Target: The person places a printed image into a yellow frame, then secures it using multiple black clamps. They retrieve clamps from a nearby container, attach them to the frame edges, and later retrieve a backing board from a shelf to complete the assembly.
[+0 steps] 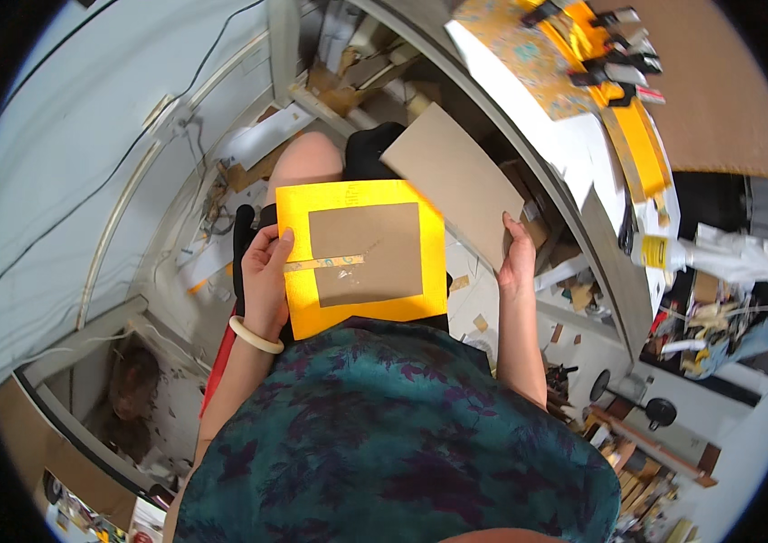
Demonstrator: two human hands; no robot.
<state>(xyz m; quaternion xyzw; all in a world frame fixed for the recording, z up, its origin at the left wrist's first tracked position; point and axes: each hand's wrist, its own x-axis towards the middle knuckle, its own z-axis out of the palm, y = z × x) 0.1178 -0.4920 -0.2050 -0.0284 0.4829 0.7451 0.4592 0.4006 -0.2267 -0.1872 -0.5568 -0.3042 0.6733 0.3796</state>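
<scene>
My left hand [264, 276] is closed on the left edge of a yellow-bordered board [297, 213], its thumb on the front. A grey-brown rectangle fills the board's middle, and a narrow patterned strip [334, 261] runs across it from the left edge. The board is above my lap. To the right, my right hand [517, 253] grips the lower right edge of a plain grey-brown cardboard sheet [456, 172], which is tilted. That sheet's near left corner lies beside or behind the yellow board's upper right corner. A pale bangle [256, 337] circles my left wrist.
A worktable [574, 163] on the right bears yellow pieces with black clips [615, 68], a yellow block [635, 149] and a bottle with a yellow label [660, 252]. Cardboard scraps litter the floor [470, 312]. A pale wall with cables stands left.
</scene>
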